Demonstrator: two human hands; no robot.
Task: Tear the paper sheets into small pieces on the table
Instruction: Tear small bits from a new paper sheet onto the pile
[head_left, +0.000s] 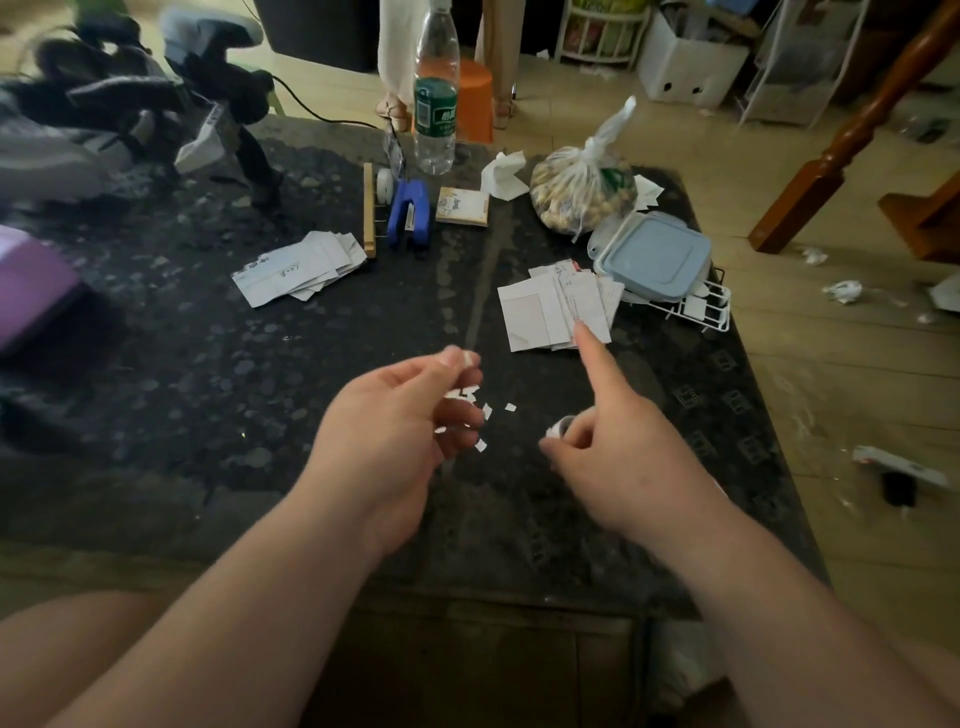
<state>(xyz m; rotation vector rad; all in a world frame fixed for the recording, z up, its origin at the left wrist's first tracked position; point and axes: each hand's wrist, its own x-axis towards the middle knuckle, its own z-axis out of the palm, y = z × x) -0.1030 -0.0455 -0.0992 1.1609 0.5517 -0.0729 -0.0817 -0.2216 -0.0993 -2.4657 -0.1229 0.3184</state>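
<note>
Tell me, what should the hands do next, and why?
Probably drop the last bits onto the pieces. The left hand pinches only a tiny scrap, the right hand a curled scrap, seemingly too small to tear again; whole sheets wait beyond.

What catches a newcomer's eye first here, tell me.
The two hands at centre: the left hand pinches a paper scrap, the right hand grips a paper bit with its forefinger stretched out. Small white scraps show against the dark table between them, and two paper stacks sit beyond, left and right.
</note>
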